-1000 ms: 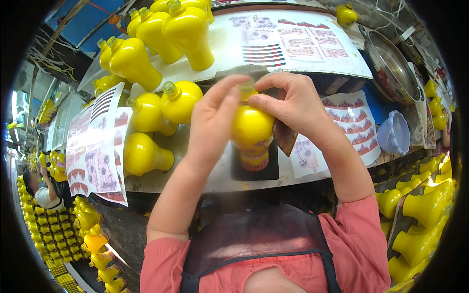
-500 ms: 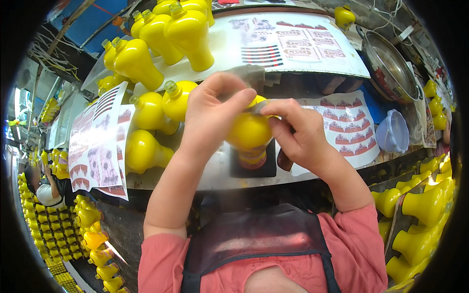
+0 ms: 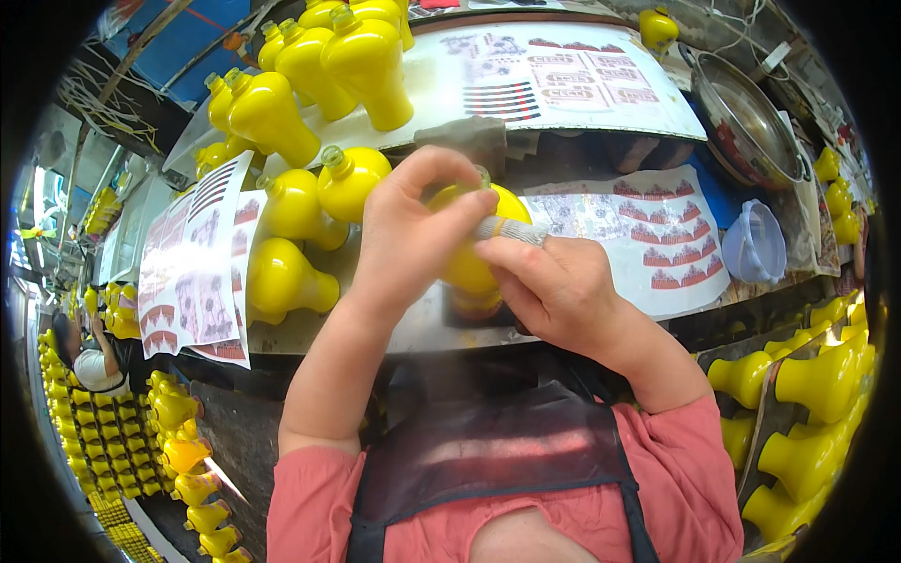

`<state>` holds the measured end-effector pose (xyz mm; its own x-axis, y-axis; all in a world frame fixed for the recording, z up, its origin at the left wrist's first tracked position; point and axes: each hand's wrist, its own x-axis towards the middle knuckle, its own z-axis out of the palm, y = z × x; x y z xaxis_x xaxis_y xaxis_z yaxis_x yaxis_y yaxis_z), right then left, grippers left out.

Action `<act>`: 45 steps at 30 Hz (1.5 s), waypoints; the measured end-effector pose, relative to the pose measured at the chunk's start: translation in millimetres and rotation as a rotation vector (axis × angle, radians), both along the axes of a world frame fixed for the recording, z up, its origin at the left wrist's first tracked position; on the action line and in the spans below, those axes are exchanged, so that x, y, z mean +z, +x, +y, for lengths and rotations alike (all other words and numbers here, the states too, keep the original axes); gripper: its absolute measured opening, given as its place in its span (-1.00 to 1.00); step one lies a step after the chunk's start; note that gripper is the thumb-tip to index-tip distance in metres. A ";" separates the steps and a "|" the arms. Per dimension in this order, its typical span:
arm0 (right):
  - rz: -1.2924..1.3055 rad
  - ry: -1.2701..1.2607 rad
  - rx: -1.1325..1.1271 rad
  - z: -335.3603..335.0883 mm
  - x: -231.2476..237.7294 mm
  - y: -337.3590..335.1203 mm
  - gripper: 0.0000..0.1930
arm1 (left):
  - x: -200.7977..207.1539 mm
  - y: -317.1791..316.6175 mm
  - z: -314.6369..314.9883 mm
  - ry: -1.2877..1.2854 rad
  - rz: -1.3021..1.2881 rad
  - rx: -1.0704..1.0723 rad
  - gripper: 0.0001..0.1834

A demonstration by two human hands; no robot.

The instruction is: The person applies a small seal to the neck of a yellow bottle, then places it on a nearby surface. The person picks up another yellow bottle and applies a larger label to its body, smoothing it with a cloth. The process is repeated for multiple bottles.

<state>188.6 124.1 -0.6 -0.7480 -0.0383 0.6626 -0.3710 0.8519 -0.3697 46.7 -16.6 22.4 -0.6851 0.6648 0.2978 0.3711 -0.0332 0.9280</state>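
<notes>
A glossy yellow bottle [image 3: 469, 266] stands upright in front of me, its neck and sides partly hidden by my hands. Across its upper body lies a small greyish-white strip [image 3: 513, 231] with fine lines; what it is made of I cannot tell. My right hand [image 3: 558, 286] pinches this strip between thumb and fingers. At the strip's other end, my left hand [image 3: 413, 220] is closed, thumb against fingers, slightly blurred; whether it grips the strip too is hard to make out.
More yellow bottles [image 3: 364, 70] stand and lie to the left and behind. Printed decal sheets [image 3: 671, 230] lie right, left [image 3: 188, 272] and on a raised white board [image 3: 441, 70]. A metal basin [image 3: 741, 117] and pale blue bucket [image 3: 754, 246] are at right. A person [image 3: 94, 361] works far left.
My right hand has come left and lower across the bottle, turning its back toward me. More of the greyish-white strip now shows. My left hand has barely shifted.
</notes>
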 end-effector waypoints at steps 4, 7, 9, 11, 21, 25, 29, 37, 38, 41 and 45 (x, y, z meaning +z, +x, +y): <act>0.090 -0.051 -0.016 5.8 1.5 -1.7 -0.72 | 0.6 -3.4 -5.9 0.129 -0.202 -0.099 -0.84; 0.023 -0.147 -0.020 11.3 -1.4 -6.5 -0.72 | -5.2 -5.8 -5.9 0.196 -0.367 -0.134 -0.84; -0.016 -0.213 -0.026 13.0 -2.4 -9.3 -0.74 | -10.2 -7.8 -4.0 0.205 -0.373 -0.127 -0.83; 0.008 -0.307 -0.032 14.1 -2.4 -15.1 -0.77 | -14.7 -7.7 -4.8 0.229 -0.419 -0.137 -0.77; -0.405 -0.758 0.024 35.7 7.5 -57.8 -0.72 | -25.9 -7.9 -5.7 0.238 -0.456 -0.128 -0.54; -0.476 -0.875 0.052 37.8 8.1 -61.4 -0.72 | -29.3 -9.7 -5.4 0.202 -0.409 -0.105 -0.52; -0.497 -0.914 0.076 41.7 5.1 -62.1 -0.74 | -29.3 -9.5 -4.7 0.189 -0.381 -0.087 -0.53; -0.156 -0.533 0.071 14.7 14.0 -31.5 -0.69 | -18.5 -15.8 -0.2 0.214 -0.408 -0.048 -0.73; -0.154 -0.434 0.106 10.0 14.5 -29.0 -0.67 | -17.4 -18.0 2.0 0.185 -0.366 -0.025 -0.76; -0.128 -0.249 0.065 5.1 12.4 -29.7 -0.64 | -13.5 -22.6 6.3 0.111 -0.283 -0.019 -0.83; -0.054 -0.353 0.073 16.8 5.2 -32.5 -0.69 | -6.2 -19.7 4.8 0.068 -0.184 0.022 -0.83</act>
